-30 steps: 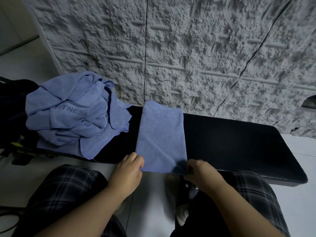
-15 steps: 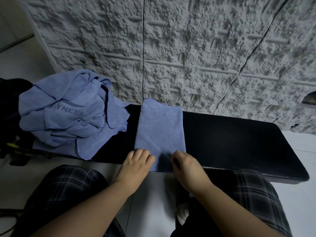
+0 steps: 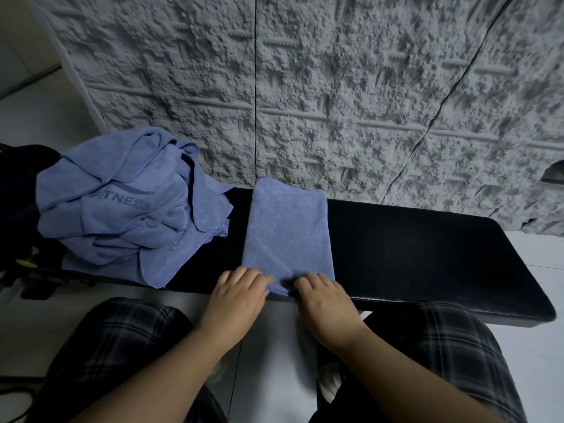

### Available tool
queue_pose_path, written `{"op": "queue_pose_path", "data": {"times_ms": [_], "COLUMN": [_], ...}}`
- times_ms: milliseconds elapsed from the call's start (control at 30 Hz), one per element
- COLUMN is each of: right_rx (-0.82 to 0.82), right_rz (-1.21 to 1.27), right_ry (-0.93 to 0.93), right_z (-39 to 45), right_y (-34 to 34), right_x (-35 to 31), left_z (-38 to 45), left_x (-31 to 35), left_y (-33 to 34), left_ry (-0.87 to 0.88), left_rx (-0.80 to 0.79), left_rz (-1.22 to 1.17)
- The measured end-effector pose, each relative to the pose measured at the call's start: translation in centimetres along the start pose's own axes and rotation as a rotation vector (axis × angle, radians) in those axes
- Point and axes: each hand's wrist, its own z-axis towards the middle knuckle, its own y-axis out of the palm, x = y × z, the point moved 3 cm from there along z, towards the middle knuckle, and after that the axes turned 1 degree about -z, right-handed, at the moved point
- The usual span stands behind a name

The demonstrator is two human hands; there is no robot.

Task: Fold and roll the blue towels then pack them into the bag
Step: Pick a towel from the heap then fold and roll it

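Observation:
A folded blue towel [image 3: 287, 230] lies as a narrow strip across the black padded bench [image 3: 412, 248], running from the wall side to the near edge. My left hand [image 3: 238, 294] and my right hand [image 3: 323, 297] sit side by side on the towel's near end, fingers curled over the hem and gripping it. A heap of loose blue towels [image 3: 122, 206], one printed FITNESS, is piled on the bench's left end. Behind the heap, at the far left, a dark bag [image 3: 18, 184] shows only in part.
A rough grey textured wall [image 3: 305, 87] rises right behind the bench. My knees in plaid trousers [image 3: 442, 346] are below the bench edge, over a pale tiled floor [image 3: 268, 346]. Dark metal frame parts [image 3: 33, 270] sit under the bench's left end.
Both hands have come together from the towel's two near corners toward the middle of its near end and moved slightly forward onto the cloth. The towel's near edge is bunched under my fingers.

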Motion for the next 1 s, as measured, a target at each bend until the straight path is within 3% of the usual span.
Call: {"op": "queue_pose_path", "data": {"times_ms": [100,267,400,533,667,767,867,1000], "right_rx": [-0.003,-0.175,-0.132,-0.067,0.085,0.104,0.087,0.147], "right_rz": [-0.064,0.030,0.198,0.201,-0.027,-0.159,-0.130,0.003], "right_ry": [0.069,0.170,0.316,0.398,0.292,0.195,0.144,0.151], "right_z": [-0.2,-0.4,0.0,0.0,0.3,0.6,0.8,0.7], "right_y": [-0.4,-0.2,-0.2,-0.5,-0.8,-0.7,-0.4,0.4], "right_x": [1.5,3.0,3.3,3.5,2.4,1.4,0.9,1.1], "left_z": [-0.2,-0.2,0.1,0.1,0.5,0.7,0.4,-0.2], "left_x": [-1.2,-2.2,-2.5,-2.5,-2.5,-1.7,-1.1,-0.9], "left_y": [0.1,0.1,0.4,0.3,-0.3,-0.3,0.2,0.4], "left_ry": [-0.087,-0.205,-0.264,-0.257,-0.303,-0.137,-0.056,-0.086], "left_rx": [-0.027,-0.064,-0.091,-0.085,-0.010,-0.012,-0.056,-0.019], "left_rz": [-0.037,-0.184,-0.232,-0.194,-0.124,-0.068,-0.064,-0.106]}}
